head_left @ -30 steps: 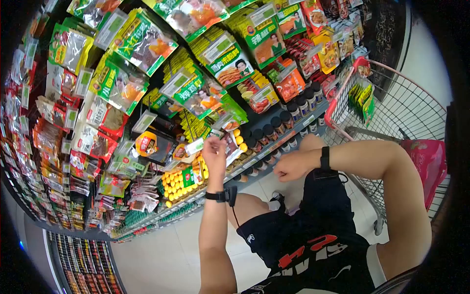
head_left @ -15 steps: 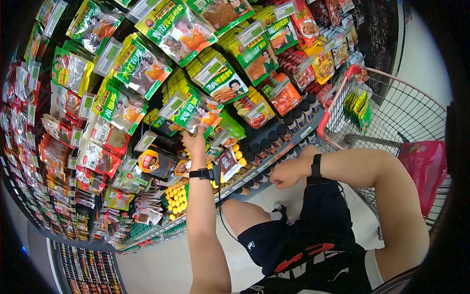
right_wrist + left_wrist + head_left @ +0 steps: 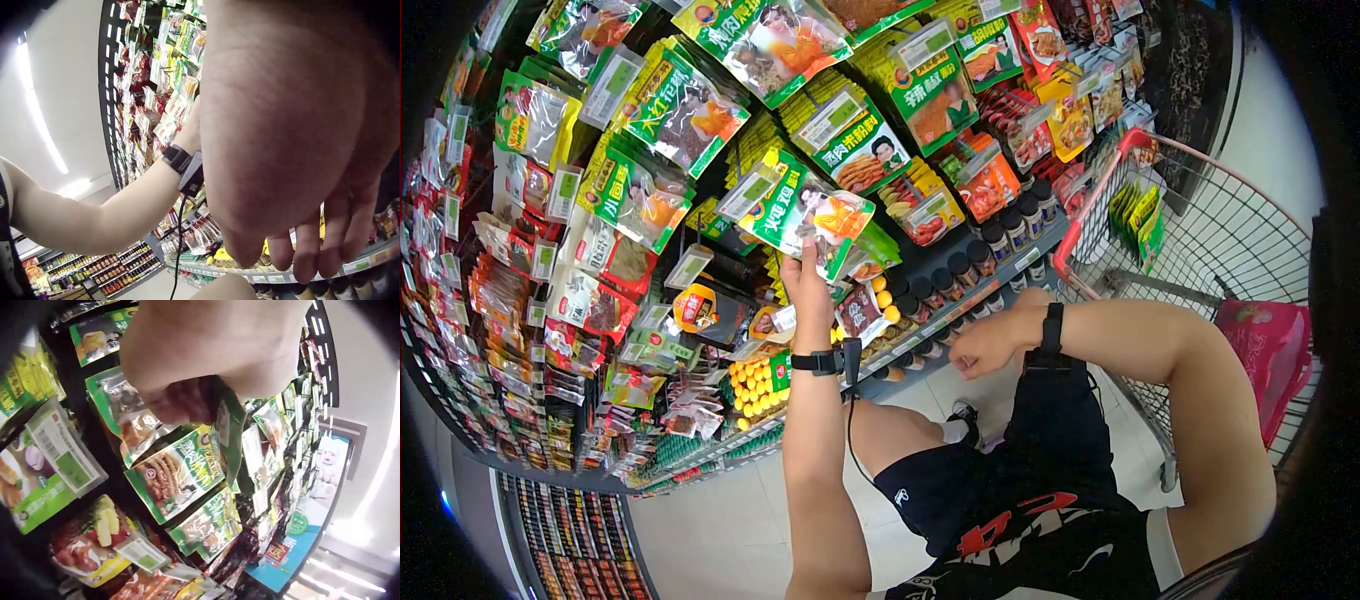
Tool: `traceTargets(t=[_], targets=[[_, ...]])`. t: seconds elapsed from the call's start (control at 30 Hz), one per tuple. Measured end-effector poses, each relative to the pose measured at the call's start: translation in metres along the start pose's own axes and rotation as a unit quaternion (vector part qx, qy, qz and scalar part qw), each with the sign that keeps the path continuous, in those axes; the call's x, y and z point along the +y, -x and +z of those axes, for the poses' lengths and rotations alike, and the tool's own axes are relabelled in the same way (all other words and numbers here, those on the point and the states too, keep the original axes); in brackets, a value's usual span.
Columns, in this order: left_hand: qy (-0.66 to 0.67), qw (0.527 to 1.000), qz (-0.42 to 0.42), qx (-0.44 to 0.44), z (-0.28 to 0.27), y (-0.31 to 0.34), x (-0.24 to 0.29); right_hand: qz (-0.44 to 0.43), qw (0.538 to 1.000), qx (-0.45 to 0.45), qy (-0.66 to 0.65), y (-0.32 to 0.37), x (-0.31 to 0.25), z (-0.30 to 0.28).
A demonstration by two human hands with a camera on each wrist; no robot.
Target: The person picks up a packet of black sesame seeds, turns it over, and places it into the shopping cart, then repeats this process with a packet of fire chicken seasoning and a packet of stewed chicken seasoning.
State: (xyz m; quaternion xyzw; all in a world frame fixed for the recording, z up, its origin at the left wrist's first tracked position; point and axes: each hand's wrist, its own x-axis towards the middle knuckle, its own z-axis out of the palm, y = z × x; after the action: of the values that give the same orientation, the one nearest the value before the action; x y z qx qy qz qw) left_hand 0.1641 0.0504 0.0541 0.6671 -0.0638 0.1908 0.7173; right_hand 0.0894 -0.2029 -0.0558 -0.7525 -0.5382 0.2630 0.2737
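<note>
Left hand [image 3: 808, 285] pinched a green packet [image 3: 815, 212] among hanging packets [image 3: 680, 105]; right hand [image 3: 985, 345] hung loosely curled, empty. I judged it grasped, not yet in the cart [image 3: 1200, 230].

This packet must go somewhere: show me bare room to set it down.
The cart has bare wire basket between the small green packs at its far end and the pink bag. The floor below the rack is bare too. Crowded: the hanging packets around the left hand with its green packet, and the jar shelf by the right hand.
</note>
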Motion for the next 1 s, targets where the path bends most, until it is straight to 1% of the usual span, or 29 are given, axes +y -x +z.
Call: traceTargets(t=[0.07, 0.17, 0.27, 0.3, 0.37, 0.43, 0.47, 0.57, 0.6, 0.63, 0.67, 0.7, 0.73, 0.77, 0.8, 0.87, 0.93, 1.0], targets=[[0.04, 0.999, -0.003, 0.009, 0.003, 0.01, 0.007, 0.002, 1.0, 0.006, -0.007, 0.002, 0.0, 0.0], [0.079, 0.997, -0.007, -0.002, 0.002, 0.03, 0.013, -0.003, 1.0, 0.001, -0.017, 0.001, 0.007, 0.001], [0.076, 0.997, -0.013, -0.005, 0.003, 0.054, 0.014, 0.011, 1.0, -0.008, -0.015, 0.002, 0.01, -0.001], [0.077, 0.997, -0.013, 0.0, 0.002, 0.062, 0.014, 0.013, 1.0, 0.004, -0.017, 0.003, 0.009, -0.001], [0.021, 1.0, -0.011, -0.013, -0.007, 0.079, 0.01, 0.019, 0.999, 0.027, -0.02, 0.007, 0.007, -0.005], [-0.017, 0.999, -0.011, -0.029, -0.018, 0.095, 0.001, 0.049, 0.997, 0.064, -0.006, 0.014, -0.009, -0.018], [-0.01, 0.998, -0.046, -0.038, -0.026, 0.106, -0.004, 0.064, 0.995, 0.082, -0.001, 0.016, -0.016, -0.024], [0.014, 0.995, -0.095, 0.017, -0.025, 0.14, -0.025, 0.105, 0.981, 0.151, -0.058, 0.011, -0.022, -0.027], [0.013, 0.997, -0.08, -0.003, -0.017, 0.151, -0.023, 0.082, 0.976, 0.173, -0.104, 0.007, -0.017, -0.025], [0.025, 0.991, -0.126, -0.019, -0.023, 0.165, -0.039, 0.059, 0.967, 0.195, -0.15, 0.002, -0.012, -0.022], [0.009, 0.993, -0.118, -0.023, -0.015, 0.177, -0.041, 0.044, 0.962, 0.215, -0.163, -0.002, -0.009, -0.019], [-0.005, 0.994, -0.109, -0.026, -0.006, 0.189, -0.042, -0.012, 0.952, 0.229, -0.204, -0.009, -0.003, -0.015], [-0.007, 0.992, -0.125, -0.023, 0.0, 0.201, -0.045, -0.003, 0.954, 0.199, -0.225, -0.008, 0.002, -0.013], [-0.007, 0.99, -0.139, -0.019, 0.005, 0.212, -0.049, 0.007, 0.955, 0.168, -0.245, -0.006, -0.005, -0.018], [-0.007, 0.988, -0.153, -0.016, 0.009, 0.221, -0.052, 0.006, 0.959, 0.169, -0.226, -0.004, -0.01, -0.02], [0.035, 0.984, -0.172, 0.013, 0.014, 0.233, -0.057, 0.003, 0.968, 0.171, -0.186, 0.0, -0.016, -0.021], [0.069, 0.978, -0.188, 0.053, 0.018, 0.239, -0.058, -0.004, 0.969, 0.157, -0.189, -0.002, -0.006, -0.012], [0.098, 0.973, -0.197, 0.067, 0.014, 0.249, -0.068, -0.007, 0.97, 0.137, -0.202, -0.003, 0.0, -0.008]])
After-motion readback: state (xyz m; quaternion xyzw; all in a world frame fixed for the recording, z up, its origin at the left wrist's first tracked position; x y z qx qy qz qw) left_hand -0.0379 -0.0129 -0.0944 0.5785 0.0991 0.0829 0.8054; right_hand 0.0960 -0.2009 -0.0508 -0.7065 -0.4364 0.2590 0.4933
